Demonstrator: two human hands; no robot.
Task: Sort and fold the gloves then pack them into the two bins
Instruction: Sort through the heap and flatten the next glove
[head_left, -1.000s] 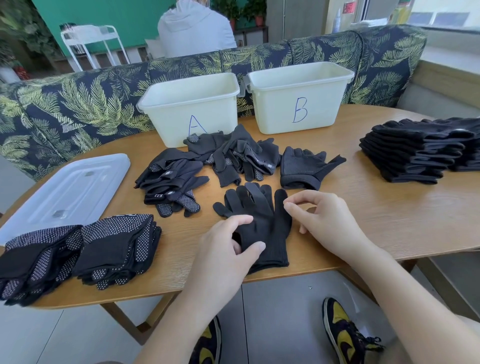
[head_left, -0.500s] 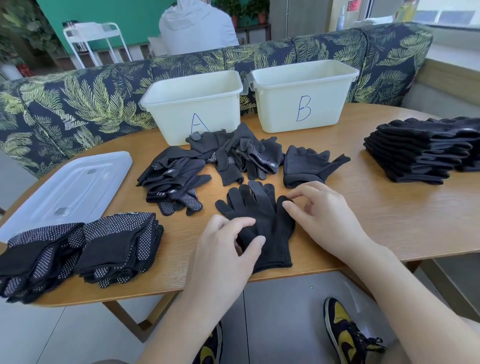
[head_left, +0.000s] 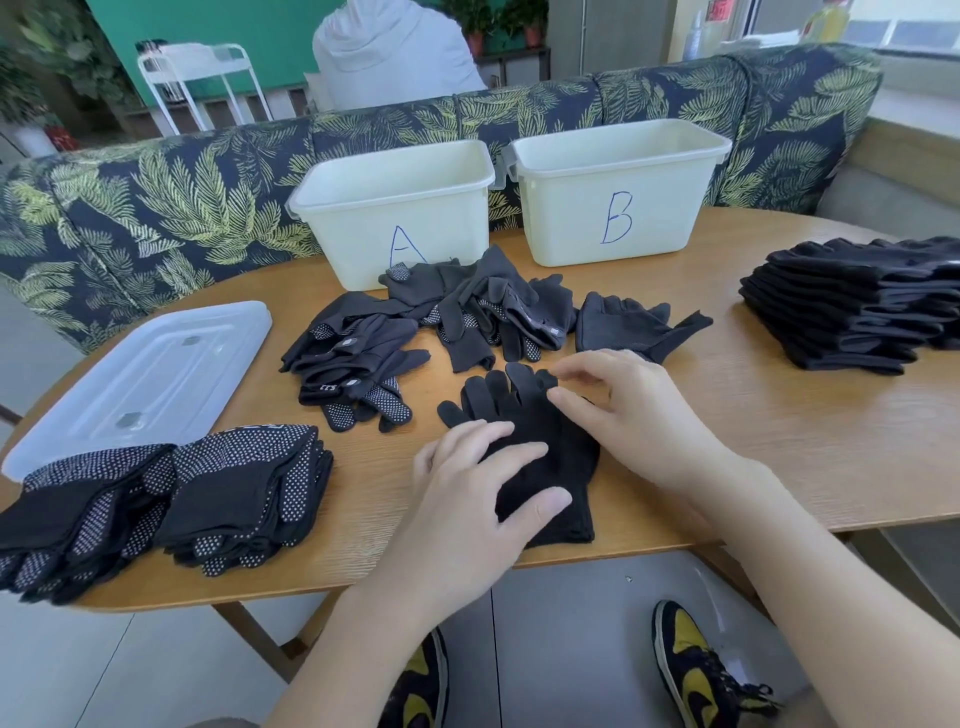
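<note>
A plain black knit glove (head_left: 545, 447) lies flat near the table's front edge, fingers pointing away from me. My left hand (head_left: 467, 499) rests on its cuff end with fingers spread and relaxed. My right hand (head_left: 634, 415) hovers over the glove's finger end, fingers loosely curled, touching or nearly touching the fabric. Behind it lie loose dark gloves (head_left: 467, 317), some with dotted palms. Bin A (head_left: 395, 208) and bin B (head_left: 618, 187) stand at the back, both white.
Folded dotted gloves (head_left: 171, 499) are stacked at the front left beside a clear lid (head_left: 140, 379). A tall stack of plain black gloves (head_left: 852, 306) sits at the right. A leaf-print sofa back runs behind the wooden table (head_left: 805, 441); a person sits beyond it.
My right hand has slid from the glove's right side up over its finger end. My left hand has moved slightly further onto the cuff. The glove stays flat.
</note>
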